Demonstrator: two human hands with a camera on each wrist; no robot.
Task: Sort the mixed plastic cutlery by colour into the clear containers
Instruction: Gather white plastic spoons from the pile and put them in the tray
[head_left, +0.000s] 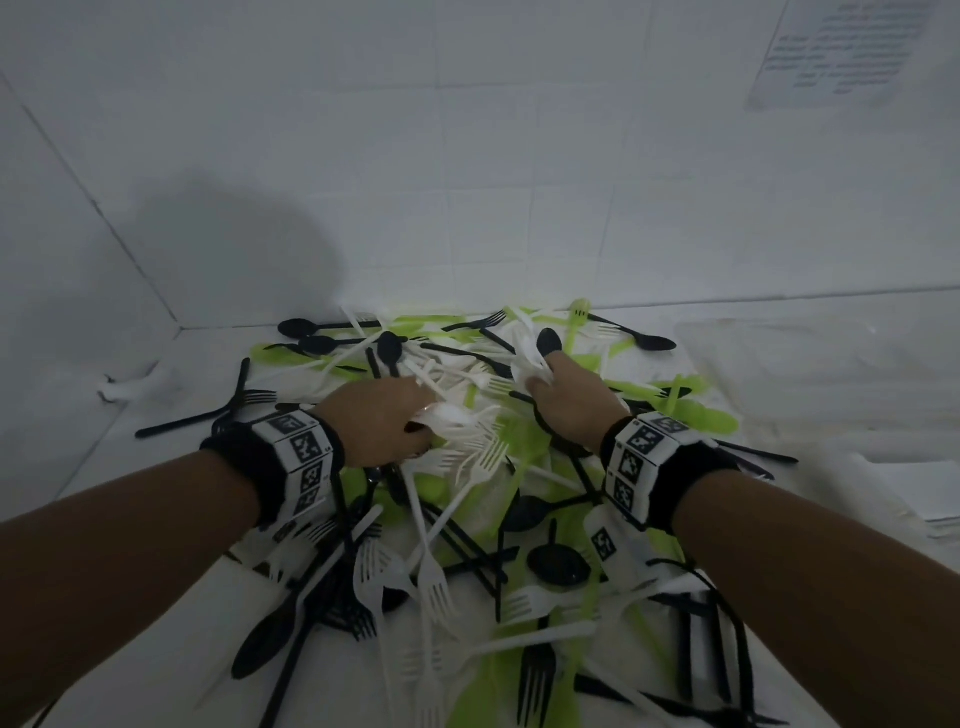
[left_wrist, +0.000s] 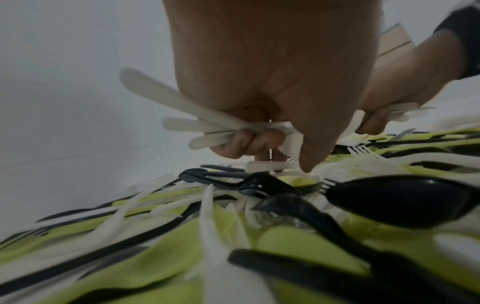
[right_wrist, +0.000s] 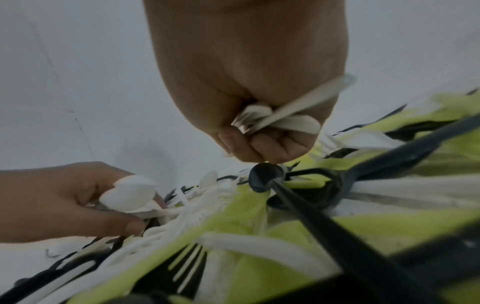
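Basically, a tangled heap of black, white and lime-green plastic forks, spoons and knives (head_left: 467, 519) is lying spread over the white surface (head_left: 779, 374) against the white tiled wall (head_left: 467, 156) — colours fully mixed. The left hand (head_left: 376, 423) is gripping a bunch of white plastic forks (head_left: 470, 441), fingers curled round the handles. The right hand (head_left: 569, 397) is clutching a few white plastic utensils (right_wrist: 278, 119) — fist closed, hovering over the pile.

Tangled heap of white, black and lime-green plastic cutlery (head_left: 467, 519) on white surface
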